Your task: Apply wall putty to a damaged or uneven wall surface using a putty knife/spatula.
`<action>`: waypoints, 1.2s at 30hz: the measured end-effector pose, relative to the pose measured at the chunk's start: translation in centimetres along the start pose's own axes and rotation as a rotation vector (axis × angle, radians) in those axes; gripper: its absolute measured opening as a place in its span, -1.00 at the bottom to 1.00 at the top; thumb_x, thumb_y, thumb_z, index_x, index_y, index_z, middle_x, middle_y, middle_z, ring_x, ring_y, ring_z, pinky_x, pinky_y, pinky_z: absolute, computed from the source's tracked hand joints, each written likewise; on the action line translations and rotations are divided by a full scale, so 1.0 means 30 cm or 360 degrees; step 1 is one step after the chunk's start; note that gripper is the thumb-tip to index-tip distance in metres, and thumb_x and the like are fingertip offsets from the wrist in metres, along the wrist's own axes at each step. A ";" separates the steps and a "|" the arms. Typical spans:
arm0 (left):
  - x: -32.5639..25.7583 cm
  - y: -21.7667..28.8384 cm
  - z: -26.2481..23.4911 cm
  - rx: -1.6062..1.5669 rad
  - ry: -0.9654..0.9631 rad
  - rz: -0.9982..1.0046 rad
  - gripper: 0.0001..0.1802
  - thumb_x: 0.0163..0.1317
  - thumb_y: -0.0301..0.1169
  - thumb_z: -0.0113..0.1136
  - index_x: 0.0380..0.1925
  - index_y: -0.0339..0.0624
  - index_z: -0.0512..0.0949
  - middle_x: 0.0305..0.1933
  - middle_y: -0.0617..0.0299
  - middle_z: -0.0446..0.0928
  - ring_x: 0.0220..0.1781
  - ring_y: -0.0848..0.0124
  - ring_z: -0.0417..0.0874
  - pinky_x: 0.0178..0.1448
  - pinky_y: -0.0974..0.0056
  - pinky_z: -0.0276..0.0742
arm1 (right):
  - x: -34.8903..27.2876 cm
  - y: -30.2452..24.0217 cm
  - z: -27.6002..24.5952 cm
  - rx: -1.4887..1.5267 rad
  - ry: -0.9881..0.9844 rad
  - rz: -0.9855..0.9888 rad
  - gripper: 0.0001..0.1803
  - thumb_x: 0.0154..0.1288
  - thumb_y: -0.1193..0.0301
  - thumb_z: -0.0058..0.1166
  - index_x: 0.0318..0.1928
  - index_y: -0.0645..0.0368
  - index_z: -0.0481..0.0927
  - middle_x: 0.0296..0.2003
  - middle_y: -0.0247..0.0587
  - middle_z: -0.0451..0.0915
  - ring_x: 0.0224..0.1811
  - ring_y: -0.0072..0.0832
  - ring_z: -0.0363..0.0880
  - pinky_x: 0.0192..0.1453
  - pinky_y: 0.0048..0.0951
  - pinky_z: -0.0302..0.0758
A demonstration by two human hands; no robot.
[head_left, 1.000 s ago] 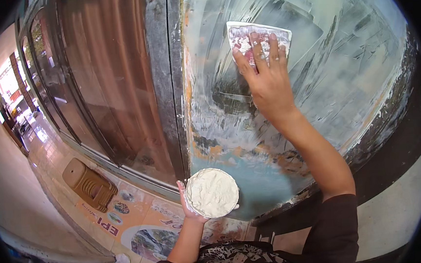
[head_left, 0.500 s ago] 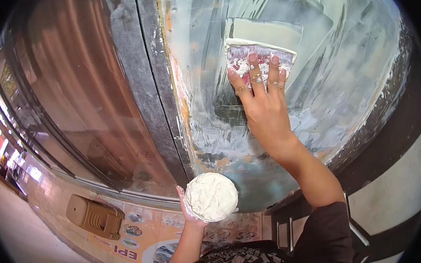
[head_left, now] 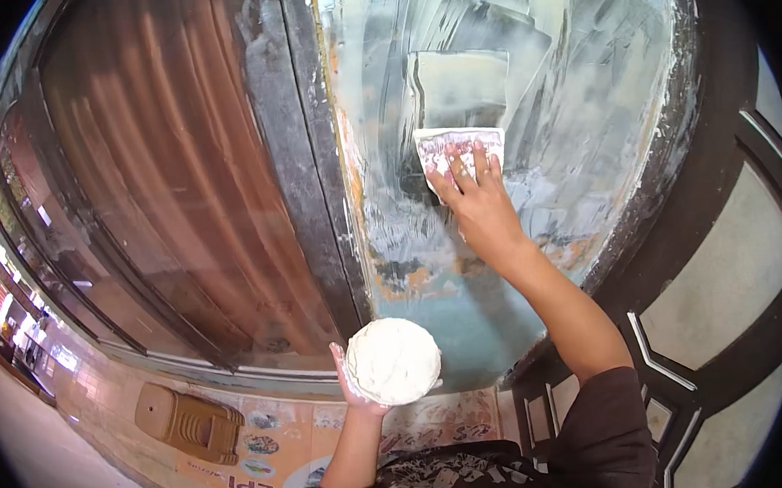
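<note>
The right hand (head_left: 479, 206), fingers pressed flat, spreads filler with a wide white putty blade (head_left: 457, 144) on the pale-blue door panel (head_left: 533, 71), while the left hand (head_left: 358, 391) cups a round white putty lump (head_left: 392, 360), probably wanted once the blade runs dry.

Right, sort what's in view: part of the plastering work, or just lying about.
In use: right hand, flat scraper, putty-smeared panel, left hand, round board of white putty.
Lying about: brown plastic stool, printed floor sheet.
</note>
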State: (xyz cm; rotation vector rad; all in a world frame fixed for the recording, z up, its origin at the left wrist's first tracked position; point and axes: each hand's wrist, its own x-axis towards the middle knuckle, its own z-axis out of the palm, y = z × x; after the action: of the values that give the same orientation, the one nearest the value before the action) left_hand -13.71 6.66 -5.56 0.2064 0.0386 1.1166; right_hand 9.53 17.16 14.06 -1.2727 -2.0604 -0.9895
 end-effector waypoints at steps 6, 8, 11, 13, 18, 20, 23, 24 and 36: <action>-0.080 -0.043 0.024 0.0038 -0.0029 -0.0012 0.09 0.18 0.54 -0.35 0.42 -0.13 0.22 0.48 -0.08 0.20 0.45 -0.20 0.25 0.42 -0.38 0.16 | 0.031 -0.009 -0.305 0.0291 0.0093 -0.0115 -0.42 0.20 0.62 0.06 0.28 0.10 0.45 0.11 -0.02 0.57 0.16 -0.08 0.53 0.29 0.02 0.37; -0.091 -0.050 0.002 0.0043 -0.0002 -0.0005 0.09 0.18 0.54 -0.36 0.42 -0.13 0.22 0.48 -0.08 0.19 0.45 -0.20 0.25 0.42 -0.38 0.15 | 0.028 0.010 -0.357 0.0907 0.0037 0.0189 -0.52 0.29 0.57 0.05 0.24 0.13 0.48 0.01 -0.10 0.62 0.03 -0.23 0.59 0.16 -0.12 0.47; -0.108 -0.060 0.003 0.0058 -0.0050 -0.0049 0.09 0.18 0.54 -0.37 0.43 -0.12 0.20 0.50 -0.08 0.17 0.46 -0.20 0.22 0.42 -0.39 0.14 | 0.017 0.090 -0.411 0.2095 -0.0169 0.0721 -0.69 0.48 0.42 0.02 0.15 0.25 0.53 -0.20 -0.29 0.68 -0.22 -0.59 0.64 -0.16 -0.49 0.60; -0.126 -0.064 0.009 -0.0004 -0.0110 -0.0045 0.08 0.19 0.53 -0.37 0.43 -0.11 0.20 0.50 -0.08 0.17 0.46 -0.20 0.22 0.43 -0.39 0.14 | 0.022 0.136 -0.397 0.2716 -0.0215 0.0964 -0.69 0.46 0.42 0.04 0.11 0.34 0.52 -0.18 -0.23 0.67 -0.21 -0.62 0.65 -0.14 -0.52 0.61; -0.136 -0.060 -0.002 -0.0002 -0.0023 0.0042 0.05 0.21 0.50 -0.33 0.42 -0.12 0.22 0.49 -0.09 0.19 0.46 -0.20 0.23 0.42 -0.39 0.15 | 0.011 0.156 -0.345 0.2898 -0.0229 0.0964 -0.68 0.50 0.40 -0.01 0.12 0.35 0.49 -0.13 -0.23 0.66 -0.19 -0.61 0.66 -0.10 -0.51 0.62; -0.137 -0.057 -0.007 -0.0012 0.0012 0.0076 0.05 0.21 0.50 -0.33 0.41 -0.12 0.23 0.48 -0.09 0.20 0.45 -0.21 0.24 0.42 -0.39 0.15 | 0.018 0.137 -0.338 0.2847 -0.0210 0.0969 -0.68 0.51 0.39 -0.04 0.12 0.34 0.49 -0.14 -0.25 0.66 -0.19 -0.62 0.65 -0.10 -0.51 0.62; -0.144 -0.051 0.003 -0.0093 0.0001 0.0104 0.05 0.22 0.50 -0.32 0.41 -0.14 0.23 0.48 -0.09 0.21 0.45 -0.21 0.25 0.42 -0.37 0.16 | 0.025 0.113 -0.318 0.2759 -0.0171 0.1003 -0.69 0.54 0.37 -0.08 0.12 0.32 0.49 -0.14 -0.28 0.66 -0.21 -0.65 0.64 -0.10 -0.52 0.61; -0.147 -0.050 0.006 -0.0167 -0.0045 0.0097 0.05 0.22 0.49 -0.32 0.41 -0.15 0.23 0.48 -0.08 0.21 0.45 -0.20 0.25 0.43 -0.36 0.17 | 0.024 0.109 -0.308 0.2721 -0.0151 0.1033 -0.69 0.54 0.36 -0.09 0.11 0.31 0.49 -0.15 -0.30 0.66 -0.22 -0.67 0.63 -0.10 -0.53 0.60; -0.150 -0.024 0.061 0.0068 0.0078 0.0135 0.04 0.26 0.47 -0.37 0.42 -0.17 0.20 0.46 -0.10 0.24 0.43 -0.15 0.29 0.43 -0.30 0.21 | -0.197 -0.102 -0.112 0.3020 -0.0196 0.1265 -0.69 0.45 0.52 0.02 0.15 0.31 0.45 -0.08 -0.28 0.63 -0.09 -0.60 0.61 0.01 -0.50 0.57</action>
State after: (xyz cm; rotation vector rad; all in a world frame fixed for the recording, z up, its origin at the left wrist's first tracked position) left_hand -14.79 2.07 -4.22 0.2205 0.0978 1.2063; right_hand 9.44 10.49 10.74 -0.7151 -1.2531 1.2182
